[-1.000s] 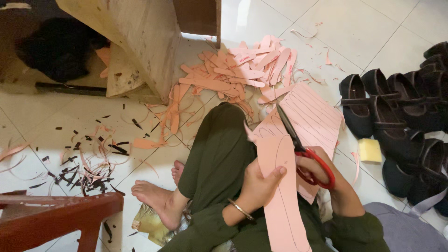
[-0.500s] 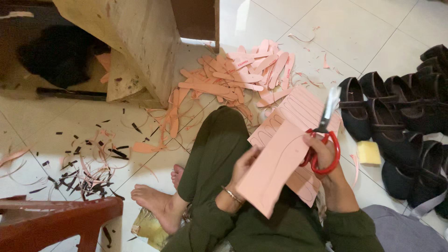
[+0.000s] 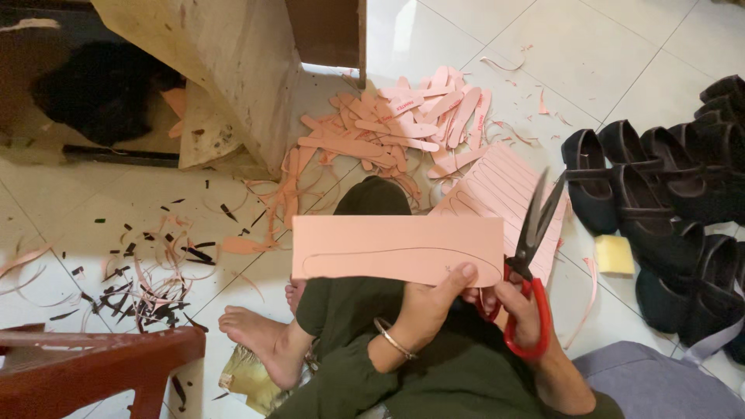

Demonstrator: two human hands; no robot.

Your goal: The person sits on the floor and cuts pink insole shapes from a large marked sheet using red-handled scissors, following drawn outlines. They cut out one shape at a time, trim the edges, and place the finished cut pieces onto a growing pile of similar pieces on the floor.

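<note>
My left hand [image 3: 431, 304], with a metal bangle on the wrist, grips the lower right edge of a pink rectangular sheet [image 3: 372, 247] with an insole outline drawn on it. The sheet lies flat and horizontal over my knee. Just right of it, my right hand [image 3: 521, 309] holds red-handled scissors [image 3: 530, 264], blades open and pointing up next to the sheet's right end. I sit on the floor in dark green trousers, one bare foot [image 3: 256, 334] showing.
A pile of cut pink insole shapes [image 3: 411, 124] lies ahead, and a pink marked sheet [image 3: 504, 190] lies beside my knee. Black shoes [image 3: 667, 194] line the right side, with a yellow sponge [image 3: 615, 254]. Scraps litter the tiles at left near a red stool [image 3: 101, 368].
The pink sheet has been turned from hanging lengthwise to lying horizontal across my knee. The scissors swung from over the sheet to its right end, blades up.
</note>
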